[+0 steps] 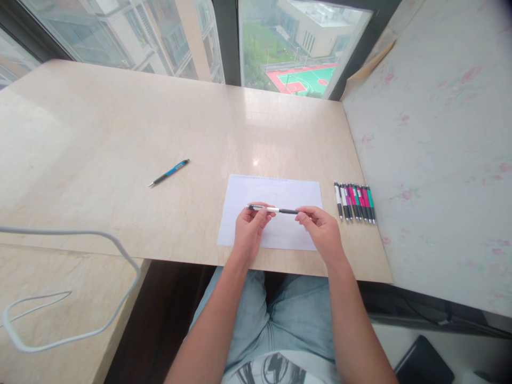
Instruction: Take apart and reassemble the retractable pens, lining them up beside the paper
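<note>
A white and black pen is held level in front of me, above a sheet of white paper. My left hand pinches its white end, the thumb in front. At the other end, the fingers of my right hand close around the black grip and hide the tip. Just to the right of the paper lies a row of several pens in white, purple, pink and green, side by side. Farther left a single blue and black pen rests slantwise on the table.
The pale stone-look tabletop runs back to a window. A wall with flowered paper bounds the right side. A white cable loops over the lower left surface. Below right lies a dark flat object.
</note>
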A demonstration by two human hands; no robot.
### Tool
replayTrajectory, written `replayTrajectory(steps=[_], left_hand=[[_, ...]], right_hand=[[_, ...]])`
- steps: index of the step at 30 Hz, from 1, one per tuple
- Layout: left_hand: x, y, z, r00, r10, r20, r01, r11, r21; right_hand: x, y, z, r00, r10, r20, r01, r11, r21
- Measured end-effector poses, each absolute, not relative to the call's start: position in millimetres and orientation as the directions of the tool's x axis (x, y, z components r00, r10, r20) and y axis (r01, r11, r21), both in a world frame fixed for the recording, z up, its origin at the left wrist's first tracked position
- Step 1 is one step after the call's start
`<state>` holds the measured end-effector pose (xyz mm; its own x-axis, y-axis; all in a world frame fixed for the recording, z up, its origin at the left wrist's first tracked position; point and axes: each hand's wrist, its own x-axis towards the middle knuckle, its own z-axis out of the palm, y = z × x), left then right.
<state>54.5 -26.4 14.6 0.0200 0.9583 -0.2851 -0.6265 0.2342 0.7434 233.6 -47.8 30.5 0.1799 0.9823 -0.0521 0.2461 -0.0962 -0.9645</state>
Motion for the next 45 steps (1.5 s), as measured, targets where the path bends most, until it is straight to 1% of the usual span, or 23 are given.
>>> replayTrajectory(steps=[3,5,8,12,15,18,22,26,30,34,39,45], left_hand=[[54,-26,14,0.012,0.957,-0.29,-0.646,0.229,0.728],[53,-26,13,0.015,0.956,-0.292,-0.651,0.231,0.723],[53,-26,14,0.025,0.955,-0.294,-0.645,0.24,0.725],[54,-26,14,0.024,0.954,-0.298,-0.642,0.243,0.727],[54,-26,12,0.03,0.956,-0.292,-0.647,0.241,0.723],[54,-26,13,0.042,0.956,-0.291,-0.652,0.247,0.717],[54,-26,15,0.041,0.951,-0.307,-0.664,0.255,0.703],[54,-26,17,0.034,0.95,-0.311,-0.671,0.252,0.698],[53,-26,14,0.03,0.947,-0.319,-0.683,0.252,0.685],[51,-25,12,0.039,0.948,-0.317,-0.711,0.249,0.657],[48,-23,11,0.032,0.938,-0.346,-0.787,0.237,0.57],[46,-22,10,0.045,0.934,-0.355,-0.845,0.224,0.485]], right_hand=[[233,-48,30,0.171,0.985,-0.021,0.216,-0.058,-0.975],[231,-47,29,0.144,0.989,-0.039,0.204,-0.068,-0.977],[228,-46,28,0.124,0.99,-0.074,0.252,-0.103,-0.962],[227,-48,29,0.158,0.987,-0.025,0.313,-0.074,-0.947],[229,-49,29,0.154,0.988,0.001,0.274,-0.042,-0.961],[230,-48,29,0.143,0.99,-0.015,0.204,-0.044,-0.978],[228,-47,30,0.204,0.978,-0.037,0.235,-0.085,-0.968],[232,-51,32,0.29,0.957,0.024,0.28,-0.061,-0.958],[241,-55,39,0.321,0.939,0.125,0.355,0.003,-0.935],[245,-58,52,0.369,0.902,0.223,0.377,0.074,-0.923],[245,-58,65,0.438,0.846,0.305,0.356,0.148,-0.923],[243,-58,76,0.454,0.823,0.342,0.393,0.159,-0.906]])
